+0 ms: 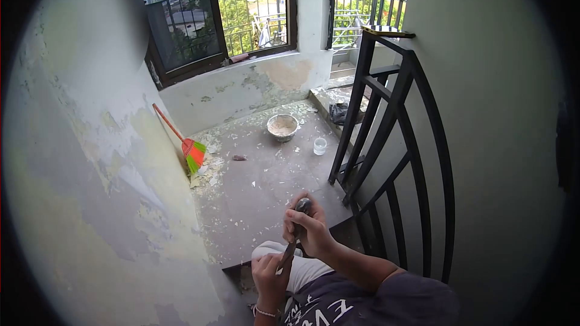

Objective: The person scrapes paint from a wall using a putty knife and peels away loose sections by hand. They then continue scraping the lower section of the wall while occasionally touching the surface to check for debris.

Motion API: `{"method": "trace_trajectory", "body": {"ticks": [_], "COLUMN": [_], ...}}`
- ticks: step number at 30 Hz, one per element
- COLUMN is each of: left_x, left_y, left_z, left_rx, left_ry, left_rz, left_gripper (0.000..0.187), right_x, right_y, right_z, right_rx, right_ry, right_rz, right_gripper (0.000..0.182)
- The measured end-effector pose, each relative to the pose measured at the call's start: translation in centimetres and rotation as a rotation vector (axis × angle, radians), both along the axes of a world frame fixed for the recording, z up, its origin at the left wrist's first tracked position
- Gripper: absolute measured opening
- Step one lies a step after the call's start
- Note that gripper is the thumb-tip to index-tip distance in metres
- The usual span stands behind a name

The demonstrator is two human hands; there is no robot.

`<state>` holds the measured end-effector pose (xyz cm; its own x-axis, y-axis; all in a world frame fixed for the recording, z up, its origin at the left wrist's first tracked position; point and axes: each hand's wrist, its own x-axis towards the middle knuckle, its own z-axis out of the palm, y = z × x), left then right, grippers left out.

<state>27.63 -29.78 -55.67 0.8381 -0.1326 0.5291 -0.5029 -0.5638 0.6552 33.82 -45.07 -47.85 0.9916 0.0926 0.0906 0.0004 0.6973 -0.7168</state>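
r. hand [311, 226]: fingers curled and closed round upper part of long, narrow dark tool w/ rounded end [289, 255]; rounded end protrudes above thumb. l. hand [267, 274]: fingers bent, pinching same tool nr its lower end; exact fingertip contact can't be told. tool is held at a slant betw. both hands, above person's white-clad leg [307, 273].

surface: smooth grey floor [241, 223], scattered w/ pale flakes, densest along l. wall. on it: round white bowl w/ pale paste [283, 136]; small clear container [320, 147] just beside, to r.; small dark reddish piece [240, 158] nr orange-and-green broom [193, 152], which leans on peeling pale wall [109, 163].

room: dark-framed sliding window [220, 54] at back, patchy wall below; black metal railing [417, 145] on r.; crumpled black plastic bag [339, 113] on ledge [323, 99].
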Motion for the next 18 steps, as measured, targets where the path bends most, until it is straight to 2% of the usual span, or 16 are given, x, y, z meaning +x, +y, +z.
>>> {"method": "trace_trajectory", "body": {"ticks": [5,8,13,18], "left_x": [-0.5,-1.3,-4.2,-9.6], "left_y": [-0.7,1.2,5.2,9.3], "left_z": [-0.9,-1.4,-2.1,-2.4], "left_rx": [0.021,0.066,0.059,0.086], "left_ry": [0.042,0.047,0.062,0.174], "left_rz": [-0.074,-0.032,0.166,0.401], "left_gripper": [0.014,0.015,0.018,0.019], "right_x": [-0.7,-0.4,-0.7,-2.4], "right_y": [-0.9,0.8,6.9,13.5], "right_z": [-1.2,-1.2,-2.1,-1.9], "right_rx": [0.047,-0.074,-0.172,-0.29], "right_ry": [0.066,0.09,-0.071,-0.299], "right_rz": [-0.095,0.002,0.372,0.501], "right_gripper": [0.016,0.016,0.019,0.018]}}
